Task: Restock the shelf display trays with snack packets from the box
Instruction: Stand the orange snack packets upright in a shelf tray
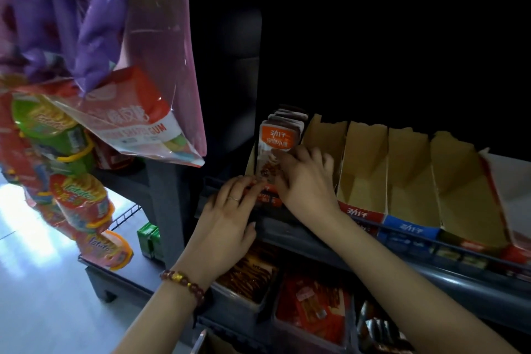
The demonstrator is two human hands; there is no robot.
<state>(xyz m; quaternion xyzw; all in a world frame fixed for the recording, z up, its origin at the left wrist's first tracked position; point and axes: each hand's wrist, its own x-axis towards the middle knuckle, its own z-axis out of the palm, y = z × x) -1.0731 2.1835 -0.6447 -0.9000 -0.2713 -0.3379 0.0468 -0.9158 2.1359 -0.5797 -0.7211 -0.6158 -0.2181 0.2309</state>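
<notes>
Packets (278, 138), orange-fronted, stood upright in the leftmost display tray (250, 163), right hand (304, 181) apparently grasping the front ones, left hand (227, 218) resting straight-fingered against their lower edge.

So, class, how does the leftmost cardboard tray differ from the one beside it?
The leftmost cardboard tray holds upright orange snack packets; the neighbouring tray shows bare cardboard. The left hand and right hand work at the leftmost tray, not in the neighbouring tray. Both are brown cardboard.
</notes>
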